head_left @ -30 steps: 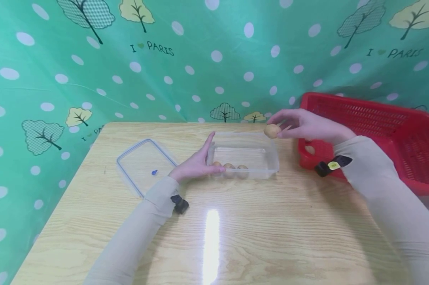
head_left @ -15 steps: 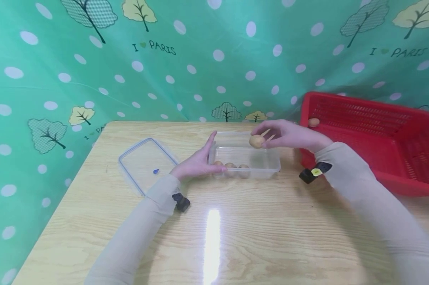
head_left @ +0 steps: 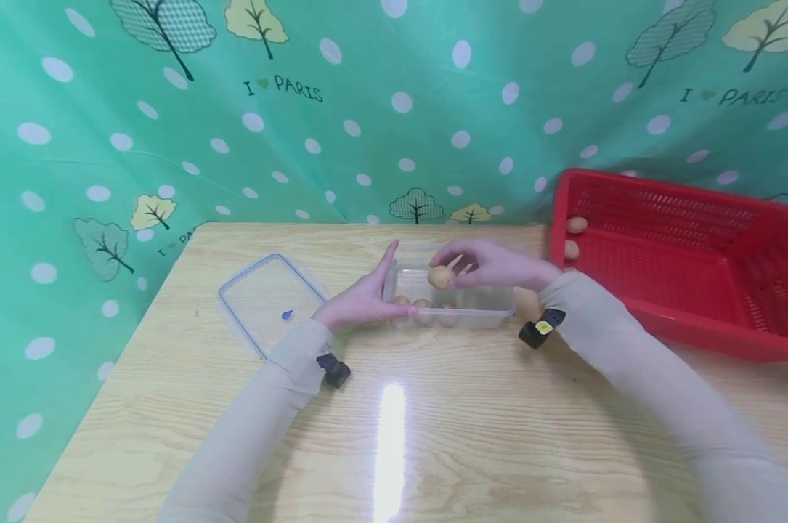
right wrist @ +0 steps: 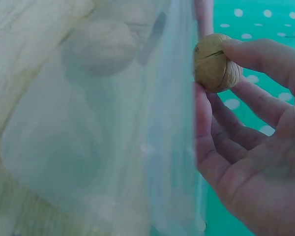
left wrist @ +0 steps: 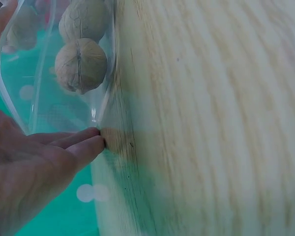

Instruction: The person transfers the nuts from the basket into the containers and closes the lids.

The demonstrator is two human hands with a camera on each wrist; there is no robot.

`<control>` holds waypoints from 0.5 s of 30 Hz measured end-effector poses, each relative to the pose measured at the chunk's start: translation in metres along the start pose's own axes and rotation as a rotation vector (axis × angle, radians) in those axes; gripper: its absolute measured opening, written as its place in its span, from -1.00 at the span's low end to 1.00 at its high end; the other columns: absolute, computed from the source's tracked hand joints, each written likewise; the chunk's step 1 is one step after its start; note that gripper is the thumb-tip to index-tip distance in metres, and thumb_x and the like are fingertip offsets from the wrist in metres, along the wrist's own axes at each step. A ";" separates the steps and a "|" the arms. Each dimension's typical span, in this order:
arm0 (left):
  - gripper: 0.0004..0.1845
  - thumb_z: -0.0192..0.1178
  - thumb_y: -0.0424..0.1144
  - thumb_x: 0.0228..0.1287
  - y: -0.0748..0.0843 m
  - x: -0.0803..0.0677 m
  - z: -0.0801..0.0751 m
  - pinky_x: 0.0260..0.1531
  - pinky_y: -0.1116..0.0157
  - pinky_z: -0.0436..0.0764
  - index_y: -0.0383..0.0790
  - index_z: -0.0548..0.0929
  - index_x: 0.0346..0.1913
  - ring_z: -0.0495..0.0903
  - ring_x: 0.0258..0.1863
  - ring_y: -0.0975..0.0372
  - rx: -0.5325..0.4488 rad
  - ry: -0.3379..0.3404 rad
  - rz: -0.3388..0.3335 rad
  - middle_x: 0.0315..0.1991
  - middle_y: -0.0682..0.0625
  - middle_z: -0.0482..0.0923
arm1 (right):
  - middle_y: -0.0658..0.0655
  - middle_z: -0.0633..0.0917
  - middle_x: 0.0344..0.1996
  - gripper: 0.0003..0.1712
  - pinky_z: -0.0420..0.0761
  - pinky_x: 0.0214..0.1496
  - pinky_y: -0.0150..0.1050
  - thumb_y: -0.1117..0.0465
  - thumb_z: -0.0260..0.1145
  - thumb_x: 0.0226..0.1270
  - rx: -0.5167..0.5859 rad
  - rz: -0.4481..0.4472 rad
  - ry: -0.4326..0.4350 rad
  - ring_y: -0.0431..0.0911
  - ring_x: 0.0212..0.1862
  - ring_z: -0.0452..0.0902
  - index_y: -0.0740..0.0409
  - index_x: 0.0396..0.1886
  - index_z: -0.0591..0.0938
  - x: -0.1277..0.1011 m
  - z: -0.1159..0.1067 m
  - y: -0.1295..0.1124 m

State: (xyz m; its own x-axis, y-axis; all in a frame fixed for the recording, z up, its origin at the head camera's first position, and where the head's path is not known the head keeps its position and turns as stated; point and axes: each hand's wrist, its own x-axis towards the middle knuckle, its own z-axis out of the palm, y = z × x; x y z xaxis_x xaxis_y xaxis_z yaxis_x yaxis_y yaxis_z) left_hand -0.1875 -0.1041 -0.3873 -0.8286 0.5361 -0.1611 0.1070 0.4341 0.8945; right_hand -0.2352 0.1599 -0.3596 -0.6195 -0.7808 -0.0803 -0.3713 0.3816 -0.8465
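Observation:
In the head view my right hand is over a clear plastic container and pinches a walnut between thumb and fingertips. The right wrist view shows this walnut close up, seam visible, beside the container's blurred wall. My left hand holds the container's left end, thumb along the near rim and index finger toward the far left corner. Inside, walnuts lie along the near wall. The left wrist view shows a walnut through the plastic and fingertips at the container's bottom edge.
A large red basket stands at the right, with two walnuts at its left end. A clear lid with a blue seal lies left of the container on the wooden table. A green patterned cloth hangs behind.
My right hand has moved left and down from near the red basket to over the container, carrying the walnut. My left hand has stayed on the container.

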 end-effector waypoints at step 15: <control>0.34 0.49 -0.05 0.02 -0.021 0.009 0.001 0.34 0.07 0.18 0.26 -0.47 0.50 0.06 0.43 0.00 0.074 0.052 0.020 0.51 -0.27 -0.14 | 0.12 0.54 0.15 -0.52 0.52 0.15 -0.13 0.28 0.33 0.30 0.025 0.028 -0.010 0.02 0.07 0.53 0.23 0.21 0.52 0.022 0.024 0.005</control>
State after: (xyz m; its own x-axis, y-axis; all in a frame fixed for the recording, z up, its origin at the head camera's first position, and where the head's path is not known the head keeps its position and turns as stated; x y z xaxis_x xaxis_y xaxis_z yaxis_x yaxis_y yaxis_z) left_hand -0.1961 -0.1075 -0.4082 -0.8531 0.5077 -0.1203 0.1623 0.4773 0.8636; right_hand -0.2339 0.1331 -0.3786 -0.6222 -0.7752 -0.1094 -0.3366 0.3911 -0.8566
